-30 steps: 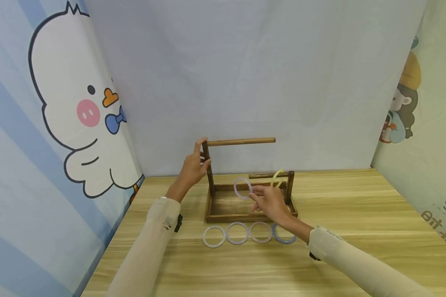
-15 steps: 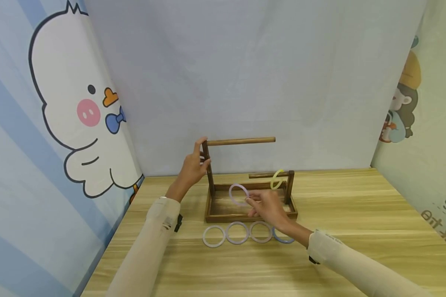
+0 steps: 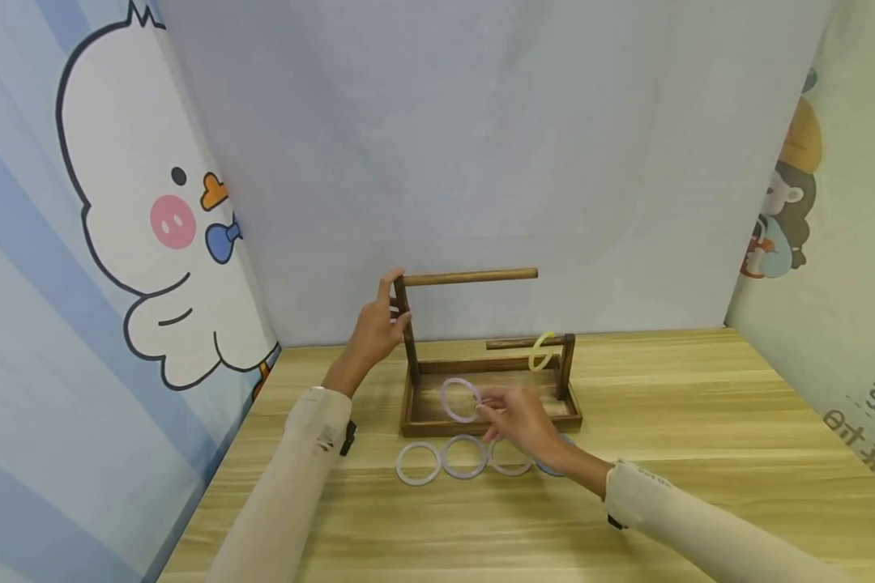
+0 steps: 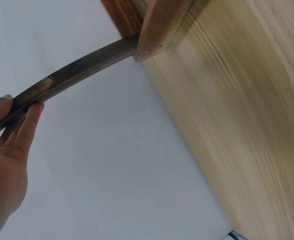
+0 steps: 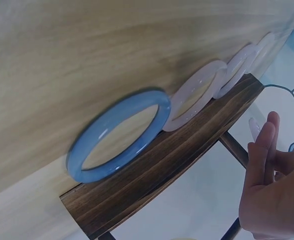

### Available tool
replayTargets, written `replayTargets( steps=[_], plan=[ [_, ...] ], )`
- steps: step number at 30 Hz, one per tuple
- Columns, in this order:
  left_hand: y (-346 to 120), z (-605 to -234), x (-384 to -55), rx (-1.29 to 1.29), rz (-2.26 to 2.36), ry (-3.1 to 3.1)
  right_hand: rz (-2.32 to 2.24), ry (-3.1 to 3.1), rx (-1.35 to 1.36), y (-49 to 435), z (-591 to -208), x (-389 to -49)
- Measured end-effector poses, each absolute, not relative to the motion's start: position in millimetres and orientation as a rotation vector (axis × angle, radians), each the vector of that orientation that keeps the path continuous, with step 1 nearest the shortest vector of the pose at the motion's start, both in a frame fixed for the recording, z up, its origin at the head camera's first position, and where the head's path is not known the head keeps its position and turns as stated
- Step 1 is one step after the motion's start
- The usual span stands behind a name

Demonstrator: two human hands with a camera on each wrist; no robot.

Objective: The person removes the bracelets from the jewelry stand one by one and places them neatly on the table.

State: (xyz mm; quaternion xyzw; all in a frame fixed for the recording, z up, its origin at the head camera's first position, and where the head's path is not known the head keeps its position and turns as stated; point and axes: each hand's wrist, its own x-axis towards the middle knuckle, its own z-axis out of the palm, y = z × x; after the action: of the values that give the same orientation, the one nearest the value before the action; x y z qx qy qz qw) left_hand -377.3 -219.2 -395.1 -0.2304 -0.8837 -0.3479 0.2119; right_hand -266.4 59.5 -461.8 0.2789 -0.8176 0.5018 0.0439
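Observation:
My left hand (image 3: 374, 330) grips the tall upright post (image 3: 411, 354) of a dark wooden rack near its top; the left wrist view shows thumb and fingers on opposite sides of it. Above the rack's tray (image 3: 452, 429), my right hand (image 3: 522, 419) pinches a pale lilac bangle (image 3: 442, 398) by its right edge. A yellow bangle (image 3: 532, 358) hangs on the rack's lower bar (image 3: 506, 345). In front of the rack lie a whitish bangle (image 3: 399, 465), a pale violet one (image 3: 445, 460), a pinkish one (image 3: 510, 473) and a blue bangle (image 5: 104, 124), partly covered by my right hand in the head view.
The rack's upper bar (image 3: 474, 278) runs rightward from the tall post with a free right end. A short post (image 3: 566, 368) carries the lower bar, whose free end points left. The wood-grain table (image 3: 671, 413) meets a pale curtain (image 3: 554, 162) behind; printed cloths hang at both sides.
My right hand has moved down and slightly left with the lilac bangle, from above the tray's middle toward its front edge. My left hand has stayed on the post.

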Motion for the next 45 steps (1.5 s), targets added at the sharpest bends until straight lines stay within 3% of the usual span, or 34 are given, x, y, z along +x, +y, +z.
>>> replayTargets(
  steps=[20,45],
  plan=[
    [-221.9,-396.1,-375.9,-0.639,-0.973,-2.449,1.71,-2.564,0.94,52.9,-469.1,-244.0],
    [-220.9,-396.3,-378.7,-0.642,-0.945,-2.459,1.596,-2.696,1.013,49.5,-485.9,-224.7]
  ],
)
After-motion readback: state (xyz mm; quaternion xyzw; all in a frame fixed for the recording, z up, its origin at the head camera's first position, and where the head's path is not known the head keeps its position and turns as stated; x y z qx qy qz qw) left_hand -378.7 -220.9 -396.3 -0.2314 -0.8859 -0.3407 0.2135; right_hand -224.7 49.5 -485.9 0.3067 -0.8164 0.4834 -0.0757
